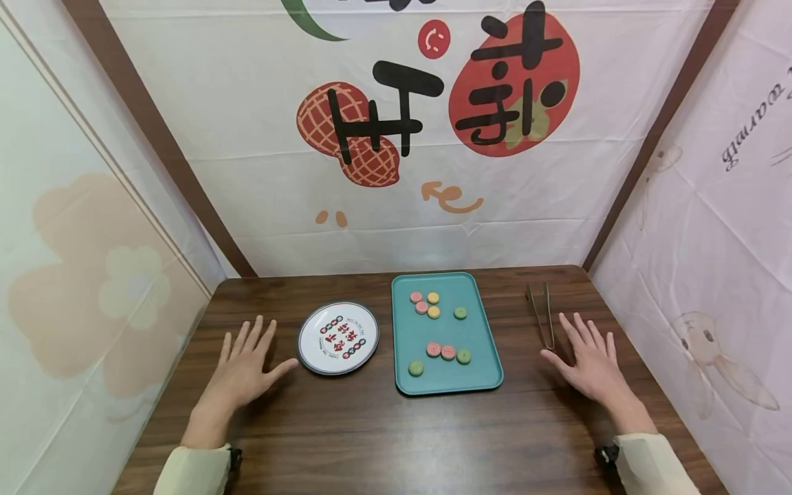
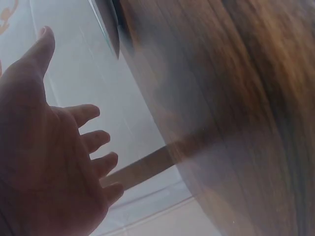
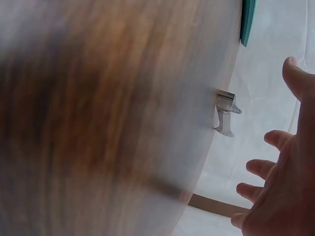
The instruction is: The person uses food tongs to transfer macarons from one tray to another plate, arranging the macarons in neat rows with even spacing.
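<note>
My left hand [image 1: 243,368] is held over the table with its fingers spread, the thumb pointing toward a round white plate [image 1: 311,335] with red lettering and a dark rim. On the other side my right hand [image 1: 590,364] is likewise spread, empty, just in front of metal tongs [image 1: 549,323]. Between plate and tongs lies a teal tray [image 1: 442,378]. On it are pink round pieces [image 1: 434,349], green ones [image 1: 416,368] and two yellow ones [image 1: 433,312], like small macarons. The right wrist view shows the tongs [image 3: 225,112] beyond the fingers.
The dark wooden table [image 1: 371,440] ends at a white printed cloth wall [image 1: 383,240] behind it. More printed cloth hangs at the left [image 1: 124,275] and right [image 1: 699,275], close to the table's sides.
</note>
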Demonstrator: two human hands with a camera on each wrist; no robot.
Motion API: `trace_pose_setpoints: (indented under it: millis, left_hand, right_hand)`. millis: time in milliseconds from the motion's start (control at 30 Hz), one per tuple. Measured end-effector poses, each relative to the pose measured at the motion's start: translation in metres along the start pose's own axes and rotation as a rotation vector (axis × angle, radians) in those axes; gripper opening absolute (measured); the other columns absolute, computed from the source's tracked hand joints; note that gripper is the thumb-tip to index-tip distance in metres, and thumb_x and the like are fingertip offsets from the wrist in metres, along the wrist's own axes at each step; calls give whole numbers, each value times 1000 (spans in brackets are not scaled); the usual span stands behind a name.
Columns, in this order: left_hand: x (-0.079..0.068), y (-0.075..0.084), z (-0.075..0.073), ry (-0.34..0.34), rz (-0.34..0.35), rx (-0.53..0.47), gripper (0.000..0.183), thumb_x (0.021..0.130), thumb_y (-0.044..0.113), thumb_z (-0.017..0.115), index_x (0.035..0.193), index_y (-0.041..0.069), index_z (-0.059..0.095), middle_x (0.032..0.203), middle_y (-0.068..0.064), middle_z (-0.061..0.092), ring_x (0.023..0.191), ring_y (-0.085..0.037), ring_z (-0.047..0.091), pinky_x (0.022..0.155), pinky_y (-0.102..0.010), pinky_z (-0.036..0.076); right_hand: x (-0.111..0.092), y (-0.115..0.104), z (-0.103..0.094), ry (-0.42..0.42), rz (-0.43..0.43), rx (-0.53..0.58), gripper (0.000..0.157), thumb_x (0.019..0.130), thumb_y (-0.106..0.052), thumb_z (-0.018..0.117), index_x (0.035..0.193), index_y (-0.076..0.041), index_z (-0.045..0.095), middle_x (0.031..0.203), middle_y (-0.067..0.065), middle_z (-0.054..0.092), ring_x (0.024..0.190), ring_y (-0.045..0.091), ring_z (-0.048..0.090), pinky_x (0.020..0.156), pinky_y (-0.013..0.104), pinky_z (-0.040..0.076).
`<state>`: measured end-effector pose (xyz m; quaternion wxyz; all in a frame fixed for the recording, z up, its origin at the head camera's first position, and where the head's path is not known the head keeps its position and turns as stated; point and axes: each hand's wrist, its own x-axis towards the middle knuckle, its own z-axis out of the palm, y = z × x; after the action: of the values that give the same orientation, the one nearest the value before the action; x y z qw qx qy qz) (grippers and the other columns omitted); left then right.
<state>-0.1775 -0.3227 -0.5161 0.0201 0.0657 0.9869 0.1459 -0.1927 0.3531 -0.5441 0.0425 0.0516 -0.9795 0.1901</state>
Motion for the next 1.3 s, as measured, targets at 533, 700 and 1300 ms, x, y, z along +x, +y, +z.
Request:
trace_pose_setpoints:
  millis: [533,700,1300]
  left_hand:
    - [14,3,4,13,43,46,104,100,69,62,169,-1,27,175,-32,14,161,-54,8,129,-70,-2]
    - [19,5,8,14,57,78,105,99,71,62,168,-2,29,174,-32,19,161,-53,12,130,-70,3]
    - [30,14,19,9,108,97,105,99,70,62,167,-4,30,173,-30,22,160,-52,18,130,-69,8]
  right_hand:
    - [10,-6,0,-10,13,-16,99,101,-68,61,170,-6,27,170,35,25,155,60,20,124,79,6]
    - [14,-8,1,-1,7,-21,99,102,-65,63,167,1,30,166,39,30,152,60,27,124,78,14]
    - [25,-14,3,-36,62,25,95,105,-60,63,161,11,34,157,43,39,141,64,38,114,78,33]
